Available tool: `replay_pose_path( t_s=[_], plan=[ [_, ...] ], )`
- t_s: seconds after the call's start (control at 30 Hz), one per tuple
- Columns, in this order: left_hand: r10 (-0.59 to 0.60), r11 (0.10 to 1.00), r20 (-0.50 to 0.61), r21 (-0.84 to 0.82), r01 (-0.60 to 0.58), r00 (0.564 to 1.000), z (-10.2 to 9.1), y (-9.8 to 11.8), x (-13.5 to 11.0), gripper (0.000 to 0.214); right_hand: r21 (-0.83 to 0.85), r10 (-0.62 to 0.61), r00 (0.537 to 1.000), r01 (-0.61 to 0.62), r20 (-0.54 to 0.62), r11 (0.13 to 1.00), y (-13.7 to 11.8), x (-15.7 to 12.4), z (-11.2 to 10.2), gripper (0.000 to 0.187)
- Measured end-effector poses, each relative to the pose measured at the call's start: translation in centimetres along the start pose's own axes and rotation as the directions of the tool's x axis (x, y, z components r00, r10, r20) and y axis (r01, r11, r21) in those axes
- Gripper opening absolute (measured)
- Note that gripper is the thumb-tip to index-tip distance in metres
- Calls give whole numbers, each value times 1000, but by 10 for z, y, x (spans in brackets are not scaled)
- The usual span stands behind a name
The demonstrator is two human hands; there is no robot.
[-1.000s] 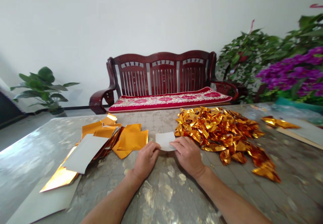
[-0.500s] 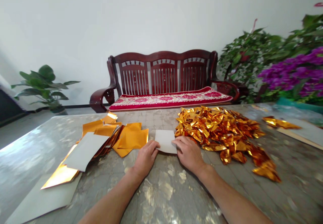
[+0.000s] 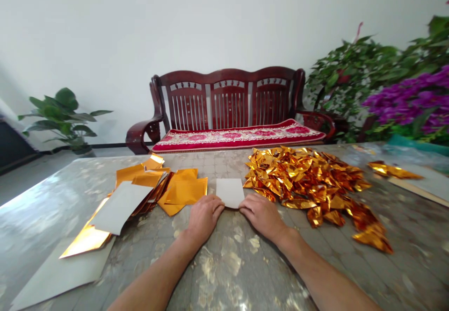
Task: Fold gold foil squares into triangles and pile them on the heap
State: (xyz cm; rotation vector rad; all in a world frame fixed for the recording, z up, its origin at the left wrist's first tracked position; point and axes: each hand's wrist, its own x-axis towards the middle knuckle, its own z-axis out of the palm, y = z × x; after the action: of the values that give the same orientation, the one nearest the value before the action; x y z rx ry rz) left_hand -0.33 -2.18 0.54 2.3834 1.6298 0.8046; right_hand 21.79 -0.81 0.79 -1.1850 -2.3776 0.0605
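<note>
A small sheet of paper, pale side up, lies on the table between my hands. At its near left corner, my left hand pinches the edge between thumb and fingers. My right hand grips the near right corner the same way, and the near edge curls up slightly between them. Left of my hands lies a loose stack of gold foil paper, with a pale sheet turned over on top. Close beyond my right hand spreads a heap of folded gold foil pieces. The fingertips' undersides are hidden.
The patterned table holds a large pale sheet at the near left. On the far right are a board and clear plastic. Behind stands a wooden bench; a potted plant and purple flowers flank it.
My fingers have closed in on the near corners of the pale-sided sheet, the right hand coming slightly lower. The view has shifted a little; the stack and heap look unchanged.
</note>
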Motion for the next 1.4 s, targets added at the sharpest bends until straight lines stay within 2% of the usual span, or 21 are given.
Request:
replay_pose_path(
  t_s=[0.27,0.43,0.57,0.73,0.87,1.13,1.4],
  plan=[
    [12,1000,3,-22,-12,1000,-2,1,0,26,-18,72,997,-72,6,997,-3,1,-3,23],
    [-80,988,-7,-130,78,997,-2,0,3,23,-53,158,987,-157,14,986,-5,3,-2,25],
    [-93,983,28,-154,96,995,-4,1,4,33,-85,214,976,-211,36,974,-6,4,-3,24],
    [-144,973,7,-181,143,990,0,0,5,32,-106,288,956,-282,49,954,-8,6,-3,22],
    [-155,982,-16,-114,152,988,3,-1,6,33,-124,301,952,-294,48,948,-9,7,-3,23],
    [-95,989,-62,110,102,993,3,0,4,25,-185,299,952,-283,65,941,-9,9,-1,22],
    [-139,974,-33,177,143,990,-1,2,4,24,-214,326,942,-302,85,929,-12,12,-2,24]
  ],
)
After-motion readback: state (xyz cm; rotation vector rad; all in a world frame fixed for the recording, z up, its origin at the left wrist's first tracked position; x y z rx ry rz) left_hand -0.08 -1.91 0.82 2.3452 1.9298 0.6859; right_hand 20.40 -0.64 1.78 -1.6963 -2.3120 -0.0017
